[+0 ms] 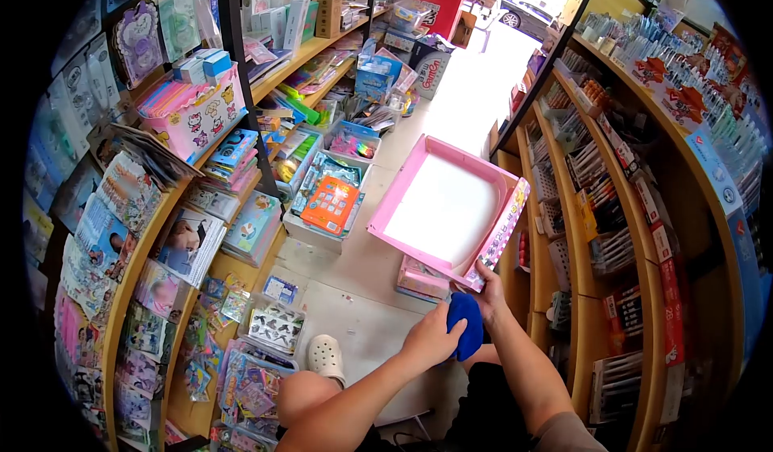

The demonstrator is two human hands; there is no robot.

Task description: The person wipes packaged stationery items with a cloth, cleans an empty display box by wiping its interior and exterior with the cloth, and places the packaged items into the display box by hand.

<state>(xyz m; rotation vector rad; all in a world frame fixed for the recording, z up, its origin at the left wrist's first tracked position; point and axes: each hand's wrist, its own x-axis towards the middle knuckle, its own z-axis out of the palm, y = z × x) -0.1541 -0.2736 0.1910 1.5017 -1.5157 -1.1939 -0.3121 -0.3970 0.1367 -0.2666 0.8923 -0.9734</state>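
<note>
My right hand [489,292] grips the near corner of a shallow pink cardboard box [419,151], with the thumb on its patterned front edge. The box is tilted, its white inside facing up and nothing lying in it. In my left hand [431,335] is a bunched blue cloth [466,323], pressed under the thumb. The cloth is just below my right hand and near the box's lower corner. Beneath the box, a stack of pink packages [423,277] sits on the floor, partly hidden.
Shelves with cards and booklets [191,244] line the left side; pen racks [616,170] curve along the right. Bins of goods [318,230] stand on the floor at left. A clog [325,358] shows by my left knee. The aisle leads to a bright doorway with a car [527,18] outside.
</note>
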